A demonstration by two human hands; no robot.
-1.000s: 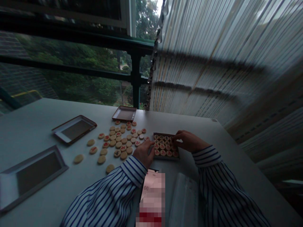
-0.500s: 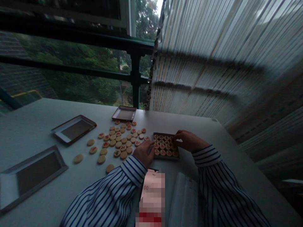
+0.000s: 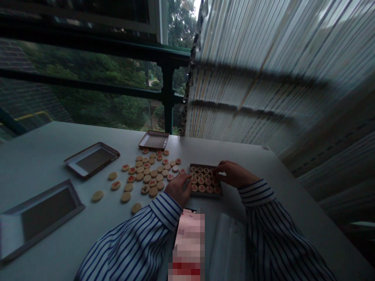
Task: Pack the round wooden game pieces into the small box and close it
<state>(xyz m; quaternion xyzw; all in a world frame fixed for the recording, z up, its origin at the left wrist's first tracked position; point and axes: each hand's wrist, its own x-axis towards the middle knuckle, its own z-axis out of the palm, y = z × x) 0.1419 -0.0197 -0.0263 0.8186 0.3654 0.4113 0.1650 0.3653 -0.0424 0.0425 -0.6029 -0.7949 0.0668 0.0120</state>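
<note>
A small dark-rimmed box (image 3: 206, 195) holds rows of round wooden pieces with red or dark characters. My left hand (image 3: 178, 189) is at the box's left edge, its fingers bent and close together; whether a piece is between them is hidden. My right hand (image 3: 234, 174) reaches over the box's right side, thumb and fingertips closed at a piece in the upper right part. Left of the box lie many loose round pieces (image 3: 147, 178), some plain side up, others showing red characters and one a dark character.
Three shallow trays or lids rest on the white table: one at the back (image 3: 154, 140), one at the left (image 3: 93, 159) and a larger one at the near left (image 3: 48, 212). A phone (image 3: 187, 230) and a clear plastic case (image 3: 228, 246) lie in front.
</note>
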